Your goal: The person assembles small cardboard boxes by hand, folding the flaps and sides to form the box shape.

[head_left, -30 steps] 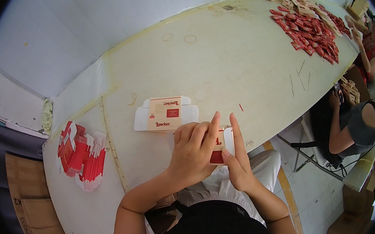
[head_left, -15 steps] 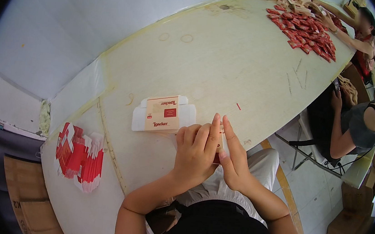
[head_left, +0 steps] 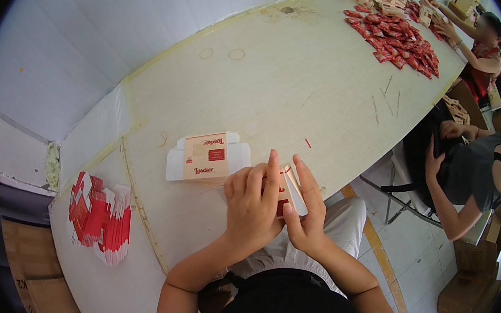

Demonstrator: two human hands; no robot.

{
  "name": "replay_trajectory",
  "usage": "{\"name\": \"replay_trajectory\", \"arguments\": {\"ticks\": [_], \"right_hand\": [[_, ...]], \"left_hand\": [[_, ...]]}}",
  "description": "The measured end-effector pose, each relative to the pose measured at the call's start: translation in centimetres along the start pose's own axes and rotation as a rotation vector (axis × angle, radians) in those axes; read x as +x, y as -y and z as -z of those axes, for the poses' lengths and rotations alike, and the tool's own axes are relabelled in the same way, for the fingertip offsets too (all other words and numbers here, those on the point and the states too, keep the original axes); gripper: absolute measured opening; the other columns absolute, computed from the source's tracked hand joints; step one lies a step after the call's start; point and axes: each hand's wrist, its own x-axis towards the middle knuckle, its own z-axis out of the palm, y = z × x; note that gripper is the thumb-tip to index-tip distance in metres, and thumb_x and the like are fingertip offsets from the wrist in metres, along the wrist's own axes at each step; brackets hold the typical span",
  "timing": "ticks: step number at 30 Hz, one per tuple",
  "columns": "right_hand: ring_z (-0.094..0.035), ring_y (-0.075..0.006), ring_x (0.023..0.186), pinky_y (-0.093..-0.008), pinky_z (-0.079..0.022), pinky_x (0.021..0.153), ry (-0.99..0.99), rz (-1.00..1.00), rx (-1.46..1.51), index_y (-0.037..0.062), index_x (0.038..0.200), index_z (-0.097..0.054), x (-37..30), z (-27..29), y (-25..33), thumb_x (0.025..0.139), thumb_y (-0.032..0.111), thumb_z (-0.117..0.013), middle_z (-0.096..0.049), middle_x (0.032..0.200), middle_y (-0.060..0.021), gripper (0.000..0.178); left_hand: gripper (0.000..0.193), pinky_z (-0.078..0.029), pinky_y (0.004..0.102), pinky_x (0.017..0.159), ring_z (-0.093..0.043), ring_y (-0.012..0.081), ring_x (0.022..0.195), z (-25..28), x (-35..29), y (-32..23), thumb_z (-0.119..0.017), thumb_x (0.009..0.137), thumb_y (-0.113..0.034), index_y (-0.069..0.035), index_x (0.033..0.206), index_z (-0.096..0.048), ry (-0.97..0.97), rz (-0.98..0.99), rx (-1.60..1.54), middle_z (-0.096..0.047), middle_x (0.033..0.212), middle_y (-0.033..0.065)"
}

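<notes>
Between my two hands is a small beige and red cardboard box [head_left: 293,193], partly opened out, with a white flap showing. My left hand [head_left: 251,204] grips its left side, index finger pointing up. On the other side my right hand [head_left: 311,219] holds it, with the thumb pressed on the near part and the fingers along the right edge. The palms hide much of the box. Just beyond my left hand lies a stack of flat beige cartons [head_left: 206,159] with white flaps, on the pale table [head_left: 256,105].
To the left lie stacks of flat red and white cartons [head_left: 99,217]. A heap of red packets [head_left: 397,40] and beige boxes [head_left: 364,0] are at the far right. Two people sit along the right side. Brown cardboard boxes [head_left: 461,301] stand on the floor.
The box between my hands shows more now, its sides spread and a white flap visible. My fingers have parted a little. The view has shifted slightly.
</notes>
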Motion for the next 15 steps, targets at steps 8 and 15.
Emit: {"name": "replay_trajectory", "arguments": {"ticks": [8, 15], "right_hand": [[-0.036, -0.0430, 0.133, -0.0432, -0.030, 0.109, 0.177, 0.014, 0.179, -0.0113, 0.141, -0.029, 0.6, 1.7, -0.4, 0.090, 0.013, -0.040, -0.031, 0.145, -0.0308, 0.058], [-0.027, -0.0424, 0.138, -0.0429, -0.022, 0.113, 0.202, 0.013, 0.169, -0.0128, 0.142, -0.024, 0.0, 1.8, -1.0, 0.092, 0.013, -0.035, -0.023, 0.149, -0.0311, 0.057]], "left_hand": [[0.083, -0.032, 0.0445, 0.091, -0.045, 0.0274, 0.104, 0.7, 0.4, -0.1, -0.073, 0.069, -0.018, 0.004, 0.140, -0.036, 0.031, -0.008, -0.027, -0.049, 0.116, 0.0108], [0.081, -0.031, 0.0438, 0.092, -0.046, 0.0260, 0.103, 0.8, 0.5, -0.3, -0.074, 0.069, -0.018, 0.003, 0.139, -0.038, 0.052, -0.024, -0.011, -0.049, 0.114, 0.0093]]}}
